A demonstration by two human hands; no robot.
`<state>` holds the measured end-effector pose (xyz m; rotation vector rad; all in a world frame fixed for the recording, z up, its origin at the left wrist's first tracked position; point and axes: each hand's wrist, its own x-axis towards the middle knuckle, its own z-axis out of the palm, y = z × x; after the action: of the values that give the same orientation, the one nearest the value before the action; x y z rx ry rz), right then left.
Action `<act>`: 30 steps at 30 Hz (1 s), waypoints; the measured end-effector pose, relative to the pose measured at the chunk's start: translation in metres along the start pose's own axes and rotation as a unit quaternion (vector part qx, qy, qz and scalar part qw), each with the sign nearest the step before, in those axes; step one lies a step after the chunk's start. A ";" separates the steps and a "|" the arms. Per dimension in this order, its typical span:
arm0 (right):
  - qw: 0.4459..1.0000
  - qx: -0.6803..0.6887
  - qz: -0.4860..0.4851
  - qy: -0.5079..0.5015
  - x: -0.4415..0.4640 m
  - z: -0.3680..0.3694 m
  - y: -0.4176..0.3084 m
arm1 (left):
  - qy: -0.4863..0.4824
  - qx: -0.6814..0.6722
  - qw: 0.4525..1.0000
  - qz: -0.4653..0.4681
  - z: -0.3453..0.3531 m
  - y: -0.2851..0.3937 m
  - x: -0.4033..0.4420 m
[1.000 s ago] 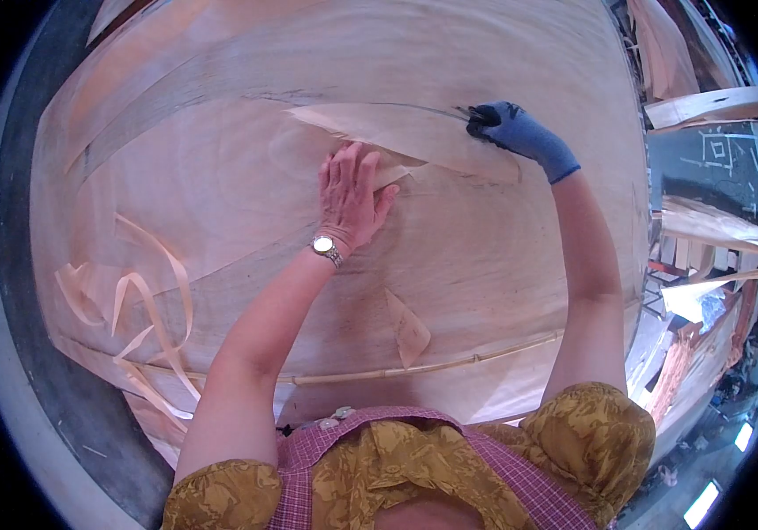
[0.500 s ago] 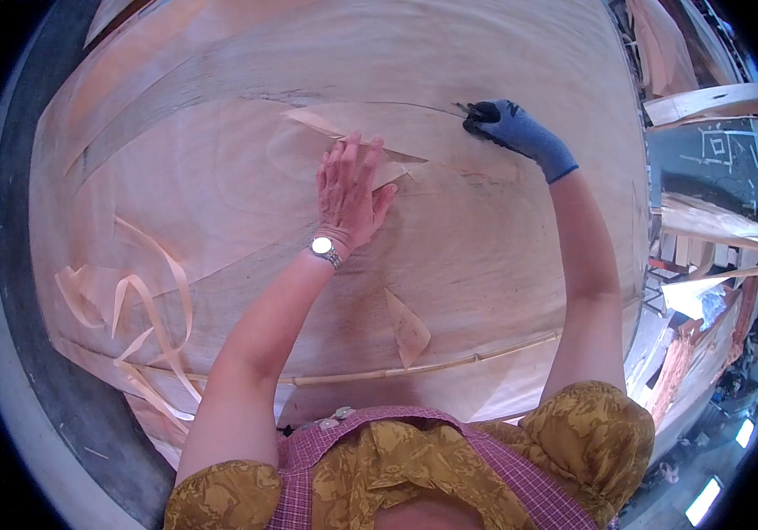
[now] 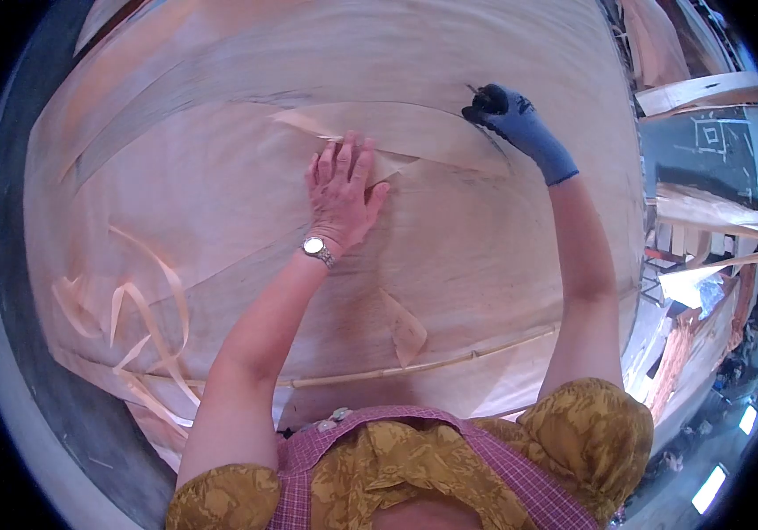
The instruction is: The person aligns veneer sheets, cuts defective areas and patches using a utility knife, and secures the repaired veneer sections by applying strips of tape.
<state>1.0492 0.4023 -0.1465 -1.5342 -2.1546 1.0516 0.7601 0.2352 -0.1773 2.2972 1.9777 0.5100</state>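
Observation:
My left hand [image 3: 342, 190], bare and wearing a watch [image 3: 315, 248] at the wrist, lies flat with fingers spread on a large sheet of thin wood veneer [image 3: 246, 185]. Beneath its fingers are narrow pointed veneer offcuts [image 3: 304, 121]. My right hand [image 3: 507, 119], in a blue glove with black fingers, is closed on a thin dark tool [image 3: 474, 88]; its tip pokes out past the fingers and the rest is hidden. A curved dark line in the veneer runs from the left towards this hand and bends down beyond it.
Curled veneer strips [image 3: 145, 309] lie at the left. A small pointed scrap [image 3: 407, 329] and a long thin bamboo-like stick [image 3: 414, 369] are near my body. Past the sheet's right edge are more veneer pieces [image 3: 706, 93] and a dark floor [image 3: 697, 159] with white markings.
My right hand has moved slightly up, and the curved line now shows bending down on its near side. My left hand stays flat, a little further left in view.

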 end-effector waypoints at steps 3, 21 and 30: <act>0.999 -0.010 0.026 -0.017 -0.014 -0.005 -0.009 | -0.011 0.000 1.000 -0.003 0.001 -0.001 0.000; 0.995 -0.094 -0.007 0.006 -0.016 0.001 0.009 | -0.012 0.017 1.000 0.005 -0.001 0.000 0.000; 0.997 -0.066 -0.036 0.006 -0.022 -0.001 0.010 | -0.014 0.019 1.000 0.004 0.000 -0.001 0.000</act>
<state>1.0652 0.3847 -0.1490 -1.5021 -2.2939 0.8899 0.7591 0.2359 -0.1780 2.3232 1.9831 0.4422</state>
